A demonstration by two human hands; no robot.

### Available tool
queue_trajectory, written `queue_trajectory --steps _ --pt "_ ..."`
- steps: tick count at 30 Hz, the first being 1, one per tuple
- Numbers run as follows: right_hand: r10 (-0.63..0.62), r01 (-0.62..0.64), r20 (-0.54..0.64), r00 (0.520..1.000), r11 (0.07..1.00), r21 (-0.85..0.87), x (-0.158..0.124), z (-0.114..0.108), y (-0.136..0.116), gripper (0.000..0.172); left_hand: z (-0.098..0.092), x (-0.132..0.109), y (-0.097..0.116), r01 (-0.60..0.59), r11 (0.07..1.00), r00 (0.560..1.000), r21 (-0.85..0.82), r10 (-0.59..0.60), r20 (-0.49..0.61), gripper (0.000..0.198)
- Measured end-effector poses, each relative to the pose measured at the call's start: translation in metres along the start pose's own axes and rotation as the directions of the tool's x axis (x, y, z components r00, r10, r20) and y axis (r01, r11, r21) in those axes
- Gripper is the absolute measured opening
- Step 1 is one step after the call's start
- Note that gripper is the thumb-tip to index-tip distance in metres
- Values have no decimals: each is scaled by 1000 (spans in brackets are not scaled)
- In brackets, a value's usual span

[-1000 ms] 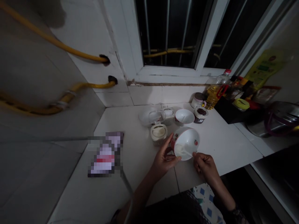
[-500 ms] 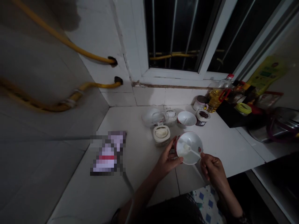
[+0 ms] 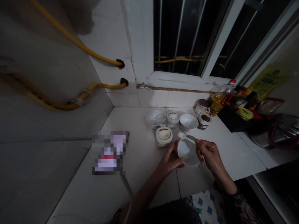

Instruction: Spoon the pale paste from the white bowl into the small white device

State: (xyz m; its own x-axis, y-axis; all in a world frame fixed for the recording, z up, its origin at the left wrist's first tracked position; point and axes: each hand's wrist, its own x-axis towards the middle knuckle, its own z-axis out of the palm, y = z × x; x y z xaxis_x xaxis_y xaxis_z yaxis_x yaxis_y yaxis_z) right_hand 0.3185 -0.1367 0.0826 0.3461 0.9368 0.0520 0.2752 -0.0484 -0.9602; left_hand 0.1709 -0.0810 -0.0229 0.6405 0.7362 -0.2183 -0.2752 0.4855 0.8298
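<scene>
My left hand [image 3: 171, 160] grips the side of a white bowl [image 3: 190, 157] with a red outside, tilted above the counter. Held in the fingers of my right hand [image 3: 208, 152] is a small white spoon [image 3: 182, 135]; its head is over the bowl's far rim. Whether anything lies in the spoon is too small to tell. Just beyond my left hand stands a square jar [image 3: 164, 137] of white powder, its clear lid [image 3: 163, 119] swung back. A second white bowl [image 3: 188, 122] sits farther back, with something like a spoon inside.
Behind the jar are a clear bowl [image 3: 151, 117] and another white-filled jar [image 3: 173, 117]. A dark-filled jar [image 3: 205, 120], an oil bottle [image 3: 218, 101] and a black box [image 3: 233, 119] of condiments line the right. A pixelated object [image 3: 111, 154] with a cable lies left.
My right hand has raised the spoon from inside the bowl to its far rim. The bowl has tilted in my left hand. The camera view has shifted slightly.
</scene>
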Motion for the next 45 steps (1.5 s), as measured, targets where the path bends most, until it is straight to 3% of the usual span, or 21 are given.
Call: queue_trajectory --steps 3,5,8,10,12,13,15,18,21,25,30,34,39,45 --pt "-136 137 20 991 977 -163 18 17 -3 60 0 1 0 2 1000 1000 -15 -2 5 107" --pt "-280 285 68 958 891 -352 26 28 0 58 -1 2 -3 1 1000 1000 -25 -1 -2 106" --pt "-456 509 269 848 561 -652 32 40 5 52 -3 6 -8 -1 1000 1000 -12 1 -22 103" --pt "-513 588 381 769 334 -737 33 42 6 48 -4 8 -10 -5 1000 999 -2 5 -35 101" --pt "-550 612 419 723 228 -757 32 40 4 47 -4 7 -10 -15 1000 999 -8 15 -36 101" --pt "-563 613 412 716 226 -757 31 37 3 47 -4 6 -8 -22 1000 999 -14 22 -33 102" --pt "-574 598 357 737 307 -740 27 28 0 48 -3 3 -4 -25 1000 1000 -17 25 -11 103" --pt "-538 515 206 817 523 -679 14 8 -2 48 -1 -1 2 -19 1000 1000 -16 19 12 103" --pt "-418 384 89 904 703 -599 -4 -14 2 47 -1 -1 4 1 1000 1000 -25 -1 4 107" --pt "-309 291 73 948 756 -587 -22 -35 13 47 -2 4 0 18 999 1000 -37 -18 -1 111" --pt "-245 283 157 957 661 -695 -27 -40 23 46 -2 6 1 38 999 999 -24 -38 -10 108" --pt "-303 336 205 931 485 -808 -20 -39 25 41 -2 4 6 69 998 997 11 -69 32 89" --pt "-441 377 269 856 176 -910 -11 -33 27 37 -1 3 7 95 996 995 1 -95 19 85" --pt "-420 581 504 755 71 -811 -21 -25 16 34 -3 1 8 14 999 1000 38 -15 18 91"
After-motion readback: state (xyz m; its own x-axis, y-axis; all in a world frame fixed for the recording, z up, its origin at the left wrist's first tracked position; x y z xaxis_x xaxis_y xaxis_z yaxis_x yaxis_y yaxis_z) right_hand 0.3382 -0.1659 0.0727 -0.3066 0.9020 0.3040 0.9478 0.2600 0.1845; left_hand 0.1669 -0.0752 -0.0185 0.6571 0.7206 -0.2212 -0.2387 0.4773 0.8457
